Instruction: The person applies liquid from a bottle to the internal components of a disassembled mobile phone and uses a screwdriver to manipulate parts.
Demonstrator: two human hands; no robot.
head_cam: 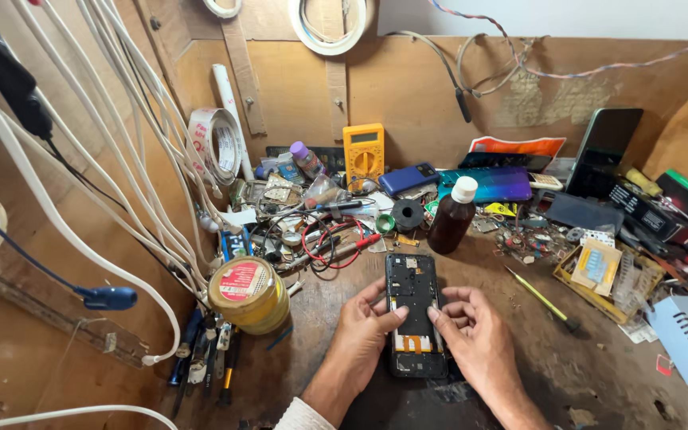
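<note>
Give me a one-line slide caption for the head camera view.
Both hands, left hand and right hand, steady an opened phone on a cluttered workbench beside a yellow multimeter.

worn wooden bench (551, 358) w/ opened phone (414, 314), brown bottle (451, 216), yellow tin (250, 294), green screwdriver (541, 299), multimeter (363, 154)

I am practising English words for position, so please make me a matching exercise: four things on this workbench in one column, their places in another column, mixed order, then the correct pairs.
Things:
1. opened phone
2. brown bottle
3. yellow multimeter
4. round yellow tin

Places:
A. leaning at the back wall
B. left of the left hand
C. between both hands, the right hand on its right edge
D. standing just behind the phone, to the right

Pairs: 1-C, 2-D, 3-A, 4-B
</note>
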